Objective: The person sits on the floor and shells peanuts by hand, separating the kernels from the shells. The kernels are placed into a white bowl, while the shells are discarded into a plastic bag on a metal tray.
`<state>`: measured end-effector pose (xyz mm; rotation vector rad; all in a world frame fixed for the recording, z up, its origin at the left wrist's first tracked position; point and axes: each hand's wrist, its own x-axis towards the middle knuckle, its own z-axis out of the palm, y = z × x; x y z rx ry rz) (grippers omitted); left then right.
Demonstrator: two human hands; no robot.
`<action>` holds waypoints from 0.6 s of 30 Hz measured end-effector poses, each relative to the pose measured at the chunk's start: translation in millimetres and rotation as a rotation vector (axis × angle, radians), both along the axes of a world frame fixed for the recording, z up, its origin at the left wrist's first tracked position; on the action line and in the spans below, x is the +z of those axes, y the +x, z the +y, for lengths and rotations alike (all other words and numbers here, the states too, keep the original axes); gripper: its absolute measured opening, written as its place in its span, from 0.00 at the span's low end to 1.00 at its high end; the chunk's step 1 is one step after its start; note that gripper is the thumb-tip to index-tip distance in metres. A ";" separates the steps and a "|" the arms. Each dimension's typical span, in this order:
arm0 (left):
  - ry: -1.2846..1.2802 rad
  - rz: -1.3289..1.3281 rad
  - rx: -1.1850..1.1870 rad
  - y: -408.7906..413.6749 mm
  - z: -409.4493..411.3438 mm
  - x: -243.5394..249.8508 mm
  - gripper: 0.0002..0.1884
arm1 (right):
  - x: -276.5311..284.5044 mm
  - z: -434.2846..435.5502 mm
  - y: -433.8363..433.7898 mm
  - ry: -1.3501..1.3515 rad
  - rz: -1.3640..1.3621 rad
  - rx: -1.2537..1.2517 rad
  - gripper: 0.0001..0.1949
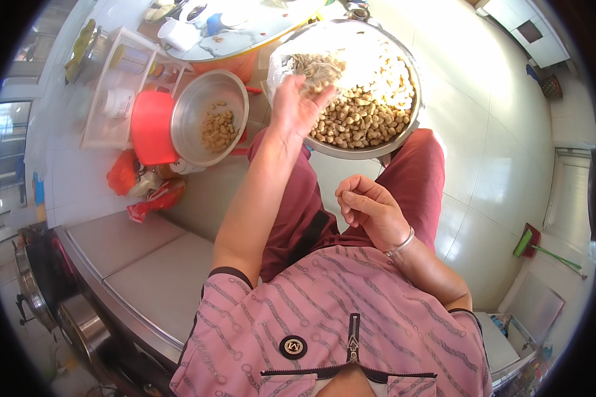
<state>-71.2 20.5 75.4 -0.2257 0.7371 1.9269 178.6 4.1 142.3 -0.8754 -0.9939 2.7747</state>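
A wide metal basin full of unshelled peanuts stands before my knees, its far part washed out by glare. At its left side lies a clear plastic bag with peanut shells in it. My left hand is over the near edge of the bag, palm up, fingers spread, holding nothing that I can see. My right hand is above my lap, fingers curled and the thumb against the index finger; whether something small is between them is hidden. Shelled peanuts lie in a smaller metal bowl on the left.
A red plastic stool is beside the bowl, next to a white storage rack. A marble-patterned table with cups is beyond. Red plastic bags lie on the left. A green broom and dustpan are at the right wall.
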 end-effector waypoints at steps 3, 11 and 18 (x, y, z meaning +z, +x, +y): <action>-0.273 0.148 0.165 -10.0 11.5 6.8 0.21 | -25.6 2.2 9.6 0.049 -0.036 -0.036 0.06; -0.488 0.967 -0.058 30.1 -42.9 -52.2 0.12 | -92.7 20.8 39.0 0.033 -0.110 -0.126 0.14; -0.656 1.760 0.390 11.6 -49.4 -43.3 0.25 | -101.5 27.8 29.8 0.402 -0.102 -0.031 0.13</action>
